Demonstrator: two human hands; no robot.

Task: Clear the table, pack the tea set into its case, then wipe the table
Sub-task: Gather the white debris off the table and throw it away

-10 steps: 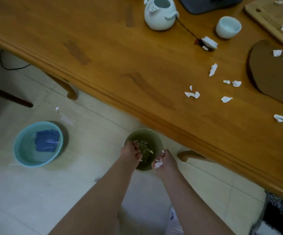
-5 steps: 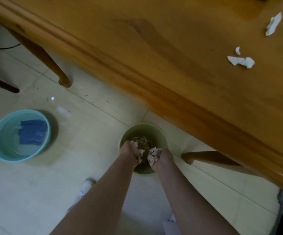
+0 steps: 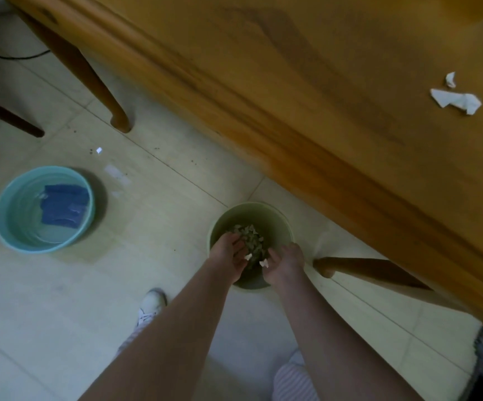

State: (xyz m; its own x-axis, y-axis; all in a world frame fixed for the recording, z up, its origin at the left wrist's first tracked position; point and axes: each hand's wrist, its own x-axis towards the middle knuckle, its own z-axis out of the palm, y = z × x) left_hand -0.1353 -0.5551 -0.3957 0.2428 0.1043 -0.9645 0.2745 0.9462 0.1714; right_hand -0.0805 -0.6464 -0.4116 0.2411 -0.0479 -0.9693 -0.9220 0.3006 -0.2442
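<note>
So, left hand (image 3: 228,253): over the green bin (image 3: 277,221), fingers relaxed and loosely spread, gripping nothing; one white scrap (image 3: 248,257) just beside its palm
Right hand (image 3: 286,263): at the bin's near rim, fingers bent inward, second scrap (image 3: 264,263) at the fingertips; could not tell whether pinched or loose
Bin contents: heap of torn paper bits (image 3: 247,238) lay inside
Bin position: stood on tiled floor, just beside the table edge
Table (image 3: 321,82): wooden, a few white paper scraps (image 3: 455,100) lay on top, far right
Basin (image 3: 40,247): teal, on floor well left of bin, held water and a blue cloth (image 3: 63,208)
Shoe (image 3: 152,302): white, near left forearm
</note>
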